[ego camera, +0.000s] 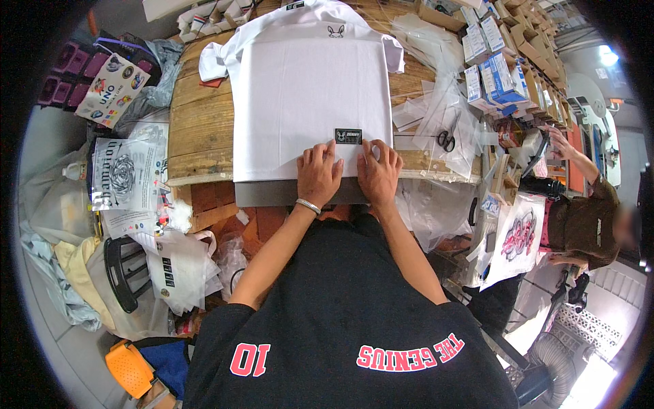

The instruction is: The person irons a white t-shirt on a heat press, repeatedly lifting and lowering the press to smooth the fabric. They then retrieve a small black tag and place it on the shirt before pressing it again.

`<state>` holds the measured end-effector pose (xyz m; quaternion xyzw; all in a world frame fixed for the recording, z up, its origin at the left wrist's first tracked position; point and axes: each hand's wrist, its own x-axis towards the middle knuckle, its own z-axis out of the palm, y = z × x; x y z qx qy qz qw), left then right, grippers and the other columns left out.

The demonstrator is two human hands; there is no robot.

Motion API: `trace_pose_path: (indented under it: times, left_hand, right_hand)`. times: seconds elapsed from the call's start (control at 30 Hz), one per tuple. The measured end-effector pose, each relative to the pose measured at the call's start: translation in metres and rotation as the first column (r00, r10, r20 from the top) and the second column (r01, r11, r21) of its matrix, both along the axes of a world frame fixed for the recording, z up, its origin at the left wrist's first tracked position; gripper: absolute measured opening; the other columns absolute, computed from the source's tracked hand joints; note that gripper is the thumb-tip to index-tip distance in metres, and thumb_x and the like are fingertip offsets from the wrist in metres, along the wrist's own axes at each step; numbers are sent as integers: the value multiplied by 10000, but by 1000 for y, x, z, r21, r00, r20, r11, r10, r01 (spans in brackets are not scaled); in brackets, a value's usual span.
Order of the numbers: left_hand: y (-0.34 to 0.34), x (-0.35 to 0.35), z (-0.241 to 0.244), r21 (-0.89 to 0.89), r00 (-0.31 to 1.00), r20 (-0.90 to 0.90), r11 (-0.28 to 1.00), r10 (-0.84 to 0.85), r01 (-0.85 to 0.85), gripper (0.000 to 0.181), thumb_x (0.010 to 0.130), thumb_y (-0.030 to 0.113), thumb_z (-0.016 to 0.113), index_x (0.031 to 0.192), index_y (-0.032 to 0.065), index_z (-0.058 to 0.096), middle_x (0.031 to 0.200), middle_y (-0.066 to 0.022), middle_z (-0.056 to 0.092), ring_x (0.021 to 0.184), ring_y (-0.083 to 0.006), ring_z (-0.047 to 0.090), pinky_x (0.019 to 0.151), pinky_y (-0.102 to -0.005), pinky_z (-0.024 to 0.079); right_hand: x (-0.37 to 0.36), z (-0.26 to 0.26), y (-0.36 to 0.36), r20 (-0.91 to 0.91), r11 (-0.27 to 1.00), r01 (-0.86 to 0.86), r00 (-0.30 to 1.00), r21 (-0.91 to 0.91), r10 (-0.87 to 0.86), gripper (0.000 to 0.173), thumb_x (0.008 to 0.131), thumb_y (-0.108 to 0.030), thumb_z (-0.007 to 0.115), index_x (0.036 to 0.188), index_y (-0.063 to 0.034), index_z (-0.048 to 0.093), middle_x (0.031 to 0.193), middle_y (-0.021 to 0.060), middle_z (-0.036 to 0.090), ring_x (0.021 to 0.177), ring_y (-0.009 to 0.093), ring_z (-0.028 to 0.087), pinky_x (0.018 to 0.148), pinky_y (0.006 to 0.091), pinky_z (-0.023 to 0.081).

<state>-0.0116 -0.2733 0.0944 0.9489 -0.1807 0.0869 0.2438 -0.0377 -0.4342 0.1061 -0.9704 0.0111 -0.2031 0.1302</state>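
A white T-shirt lies spread on the wooden table, its hem towards me over a dark flat board that juts past the table edge. Near the hem is a small black rectangular patch with a rabbit emblem and lettering. My left hand rests on the shirt with a fingertip beside the patch's lower left corner. Close to its lower right corner are the fingers of my right hand. Whether the fingertips pinch the patch or only touch it is unclear. A rabbit-head print shows near the far end of the shirt.
Black-handled scissors lie on clear plastic sheets at the table's right. Cardboard boxes stand beyond them. Another person is at a side bench on the right. Printed sheets and a black chair back are at left.
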Motion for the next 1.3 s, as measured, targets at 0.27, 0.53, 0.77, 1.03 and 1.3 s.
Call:
trace_pose_path:
  times: [0.27, 0.53, 0.77, 1.03, 1.3]
  left_hand:
    - [0, 1, -2, -5, 1000, 19, 1000, 1, -1, 494, 912, 324, 593, 1328, 61, 544, 1094, -102, 519, 1012, -284, 496, 895, -451, 409]
    - [28, 8, 2, -360, 998, 4, 931, 58, -53, 423, 879, 149, 638, 1277, 16, 590, 1064, -142, 528, 1002, -299, 514, 925, -419, 428]
    - [30, 9, 11, -162, 997, 12, 984, -75, 76, 411, 850, 139, 632, 1253, 67, 606, 1100, -97, 540, 1038, -270, 528, 906, -431, 429]
    - [4, 8, -3, -34, 1000, -12, 999, -2, 2, 503, 883, 281, 645, 1335, 82, 552, 1165, -86, 526, 1055, -289, 503, 903, -450, 404]
    - [2, 9, 1, 28, 998, -58, 1000, -8, 9, 519, 890, 290, 626, 1366, 103, 539, 1147, -103, 519, 1055, -293, 494, 921, -447, 391]
  right_hand:
    - [1, -1, 0, -7, 1000, 1, 1000, 10, -1, 379, 870, -212, 633, 1240, -131, 615, 1212, 78, 552, 1116, 283, 511, 969, 448, 356]
    - [-2, -13, -29, 48, 926, 65, 995, 371, -89, 360, 873, -110, 619, 1232, -132, 615, 1164, 102, 584, 1120, 316, 529, 990, 467, 365]
    - [-13, -2, -17, -39, 985, -19, 999, 172, 26, 412, 844, -95, 643, 1251, -136, 604, 1164, 102, 581, 1100, 306, 534, 961, 460, 380]
    - [-4, -7, -2, -88, 992, 39, 996, 120, -29, 469, 843, -189, 654, 1306, -154, 588, 1159, 73, 548, 1054, 283, 523, 925, 441, 389]
    - [-3, -6, -2, -111, 995, 36, 993, 92, -26, 454, 847, -195, 648, 1298, -181, 598, 1166, 63, 545, 1064, 285, 510, 927, 441, 388]
